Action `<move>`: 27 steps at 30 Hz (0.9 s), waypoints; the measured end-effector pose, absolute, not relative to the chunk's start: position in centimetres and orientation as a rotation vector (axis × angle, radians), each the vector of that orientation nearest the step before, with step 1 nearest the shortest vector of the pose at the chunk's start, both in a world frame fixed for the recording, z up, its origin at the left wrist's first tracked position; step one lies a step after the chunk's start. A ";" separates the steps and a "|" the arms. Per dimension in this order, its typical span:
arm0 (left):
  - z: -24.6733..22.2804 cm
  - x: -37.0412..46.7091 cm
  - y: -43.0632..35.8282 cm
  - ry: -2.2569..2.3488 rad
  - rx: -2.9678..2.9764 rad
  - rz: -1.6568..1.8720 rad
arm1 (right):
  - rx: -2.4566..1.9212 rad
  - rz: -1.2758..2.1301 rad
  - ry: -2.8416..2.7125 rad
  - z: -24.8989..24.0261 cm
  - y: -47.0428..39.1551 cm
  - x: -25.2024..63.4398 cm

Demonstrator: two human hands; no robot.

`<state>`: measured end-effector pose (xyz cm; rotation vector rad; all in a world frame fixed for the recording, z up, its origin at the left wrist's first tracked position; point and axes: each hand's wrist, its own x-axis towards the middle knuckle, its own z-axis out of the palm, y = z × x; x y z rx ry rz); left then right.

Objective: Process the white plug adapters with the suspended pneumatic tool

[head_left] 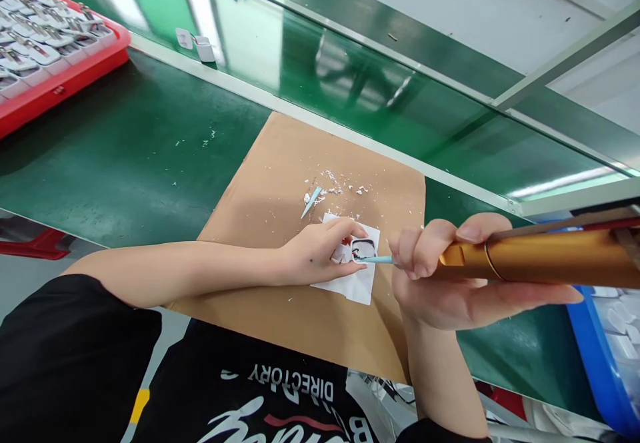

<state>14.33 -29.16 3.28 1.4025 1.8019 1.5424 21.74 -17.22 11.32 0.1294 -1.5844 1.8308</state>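
My left hand (325, 253) is closed around a small white plastic housing (364, 242), open at the top, with dark thin wires inside. It holds the housing over a white sheet of paper (360, 286) on the cardboard. My right hand (440, 276) grips a gold cylindrical tool (550, 256), its fingers wrapped over the front end. From those fingers a slim light-blue stick (380, 260) reaches to the housing's open edge. Whether stick and cylinder are joined is hidden. Beyond my left hand lies a loose light-blue pointed piece (311, 202) among white shavings (330, 183).
Brown cardboard (280, 170) covers part of the green table (125, 156). A red tray (65, 90) of white parts with metal prongs stands far left. At lower right is a blue bin (595, 356) of white pieces. Two white parts (204, 48) sit behind the pale rail.
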 end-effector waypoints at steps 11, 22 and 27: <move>3.4 14.2 -29.3 1.884 1.396 1.454 | 0.078 1.814 -1.608 11.3 -17.3 21.8; 3.2 14.3 -29.3 1.876 1.403 1.480 | 0.064 1.802 -1.598 11.4 -17.4 21.8; 3.4 14.3 -29.3 1.872 1.409 1.478 | 0.095 1.832 -1.594 11.2 -17.3 21.9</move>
